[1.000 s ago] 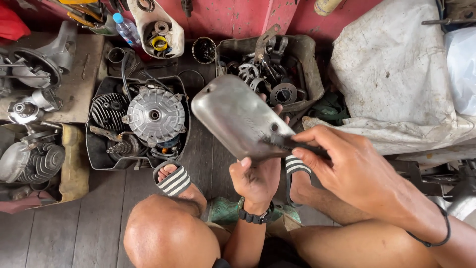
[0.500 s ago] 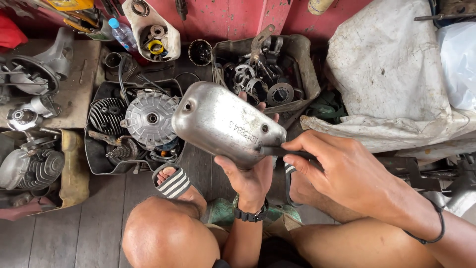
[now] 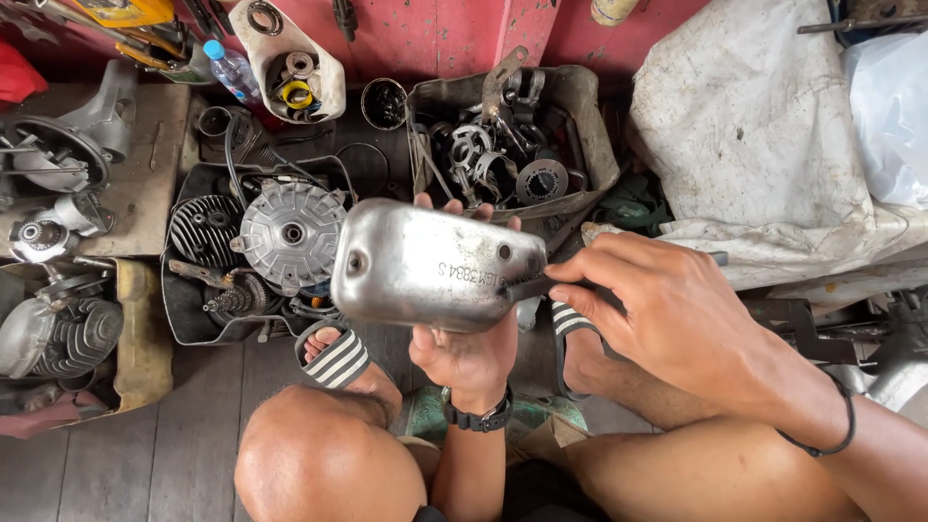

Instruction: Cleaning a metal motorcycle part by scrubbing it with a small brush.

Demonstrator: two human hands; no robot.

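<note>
Left hand [image 3: 469, 353] clamped under metal engine cover [image 3: 435, 266], long axis crosswise; right hand [image 3: 667, 309] pinching dark tool [image 3: 530, 287] at cover's right end.

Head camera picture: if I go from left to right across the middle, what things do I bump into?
Finned grey engine part → round silver ribbed drum in the black tray → shiny metal cover, held up from below by the left hand → right hand, pinching a thin dark tool at the cover's right end → dirty white sack.

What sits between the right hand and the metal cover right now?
Nothing visible: the right hand already pinches a thin dark tool against the metal cover's right end, while the left hand grips the cover from below.
</note>
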